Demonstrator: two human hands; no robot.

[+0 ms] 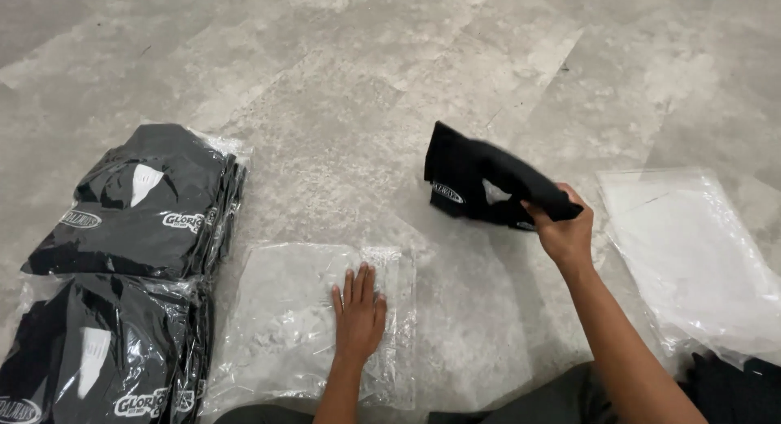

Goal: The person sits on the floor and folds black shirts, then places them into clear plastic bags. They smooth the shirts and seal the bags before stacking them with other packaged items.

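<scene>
Bagging step, mid-cycle, judging by layout: one garment in hand, one empty bag pinned flat.

Item 1 – right hand (565,233): closed on folded black garment (488,184), fingers clamped at its near edge; garment held off the floor, tilted, white print showing, up and to the right of the bag. Slightly blurred.

Item 2 – left hand (358,314): flat, fingers spread, palm down on clear plastic bag (285,326); holds nothing, just presses the bag to the floor. Bag looks empty; which end is the mouth – can't tell.

Next move, est.: needs bag mouth found and lifted w/ the left fingers, garment squared to it and slid in flat. Thin film prob. clings and wrinkles, so the opening may resist.

Surroundings:
- stack of bagged black garments (142,204), far left, just beside the bag; second bagged stack (98,367) nearer, below the first, touching or nearly so.
- pile of spare clear bags (691,245), right, near the right forearm, apart from the garment.
- grey tiled floor (366,90) beyond.
- dark fabric (736,387) at lower right corner – kind unclear.

Obstructions: none between garment and bag; left stacks crowd the bag's left edge.
</scene>
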